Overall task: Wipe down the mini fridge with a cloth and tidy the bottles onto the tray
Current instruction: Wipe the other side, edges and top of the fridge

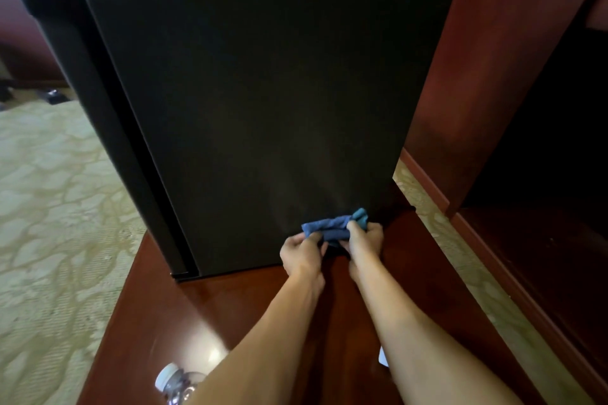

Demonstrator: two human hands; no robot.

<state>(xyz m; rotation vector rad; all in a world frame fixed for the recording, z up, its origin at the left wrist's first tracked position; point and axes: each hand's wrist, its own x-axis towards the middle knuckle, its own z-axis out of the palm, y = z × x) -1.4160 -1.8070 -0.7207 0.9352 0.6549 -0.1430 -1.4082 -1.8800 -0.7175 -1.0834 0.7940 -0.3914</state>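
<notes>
Patterned carpet [59, 191] lies well left of the hands, beside a dark wooden table [230, 299]. Near the left forearm, at the table's near edge, one bottle [174, 383] lies untidied; no tray shows. Up behind both hands stands the black fridge [263, 108]. The left hand [302, 256] and right hand [363, 240] both pinch a bunched blue cloth [332, 227] against its lower side, so wiping seems underway, with tidying the bottles left.
</notes>
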